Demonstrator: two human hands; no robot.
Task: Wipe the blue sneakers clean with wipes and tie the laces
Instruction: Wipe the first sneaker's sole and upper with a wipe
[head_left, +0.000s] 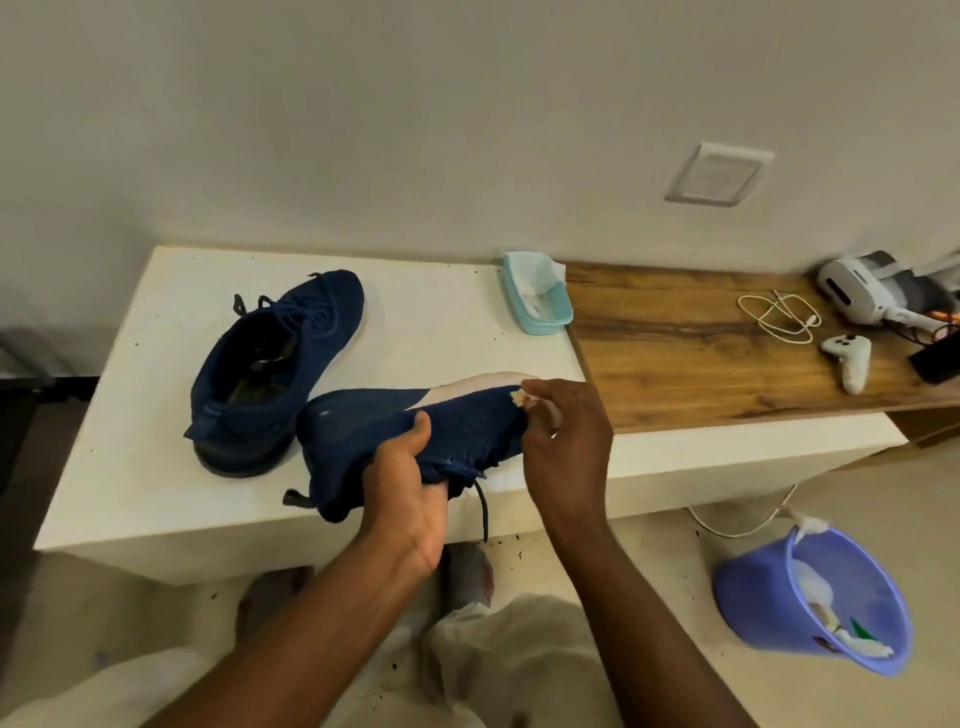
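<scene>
A: White table (130, 467), dark specks across the top. One blue sneaker (275, 364) stands upright on it, toe toward the wall. Risk?

B: Grit. A wiped shoe set down on those specks would likely pick the dirt straight back up.

A: Purple bucket (810, 597) on the floor to the right. Used wipes inside, one draped on the rim.

B: Well apart from both hands. A tossed wipe could miss it.

A: Held sneaker (363, 431): on its side over the table's near edge, pale sole turned toward the wall, toe to the right.

B: Soft knit upper. It may buckle under hard rubbing.

A: Teal tub (537, 301) at the table's far right corner, white sheets inside.

B: Out of easy reach. Getting a fresh sheet means letting go of something.

A: Left hand (405, 493)?

B: Grips the shoe near the collar, thumb across the upper, fingers tucked underneath. It is the only support, so pressure at the toe could twist the shoe loose.

A: Right hand (566, 441)?

B: Fingers curled, pinching a wipe (519, 399) against the toe where upper meets sole. The wipe is bunched small and looks discoloured, so I judge it may smear rather than lift.

A: Lace (483, 504)?

B: One end dangles below the shoe, untied. It could snag on the wrist or drag through the specks.
</scene>
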